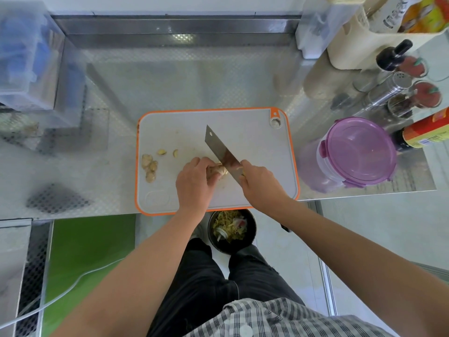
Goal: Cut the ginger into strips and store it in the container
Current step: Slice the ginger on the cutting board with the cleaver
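A piece of ginger (218, 170) lies on the white, orange-rimmed cutting board (255, 190). My left hand (194, 181) grips it from the left with curled fingers. My right hand (260, 183) holds a cleaver (222, 154) by its handle; the blade stands against the ginger's right side, tip pointing away from me. Several cut ginger pieces (150, 165) lie near the board's left edge, and two small bits (167, 152) sit farther back. A clear container with a purple lid (359, 152) stands closed to the right of the board.
The steel counter (194, 81) extends behind the board. Spice jars and bottles (401, 93) crowd the back right. A clear plastic box (26, 57) stands at the back left. On the floor below the counter edge, a black bin (232, 231) holds scraps.
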